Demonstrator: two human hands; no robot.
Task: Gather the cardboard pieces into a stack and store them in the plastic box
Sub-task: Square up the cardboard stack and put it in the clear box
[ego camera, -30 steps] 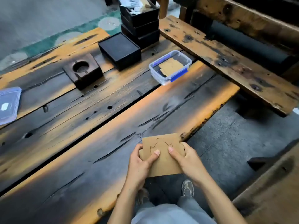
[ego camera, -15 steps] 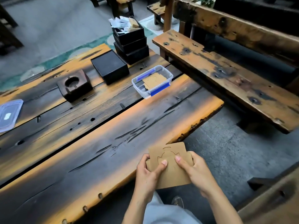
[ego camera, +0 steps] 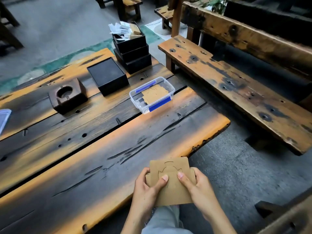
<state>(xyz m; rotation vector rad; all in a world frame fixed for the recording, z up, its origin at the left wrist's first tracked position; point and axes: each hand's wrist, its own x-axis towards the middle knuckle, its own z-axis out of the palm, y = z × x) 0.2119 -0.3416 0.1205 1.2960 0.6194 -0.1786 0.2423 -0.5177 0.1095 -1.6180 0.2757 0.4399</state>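
1. A stack of cardboard pieces (ego camera: 170, 181) is held off the counter's (ego camera: 101, 157) near edge at 6 o'clock.
2. The left hand (ego camera: 148, 188) and right hand (ego camera: 197, 188) clasp it, fingers closed on its sides.
3. The plastic box (ego camera: 152, 94), holding more cardboard, sits at 12 o'clock.

Dim, soft daylight; warm sheen on table (ego camera: 118, 132); wide-angle edge bending, slight blur.

The cardboard stack (ego camera: 170, 181) seems squared slightly tighter between both hands.
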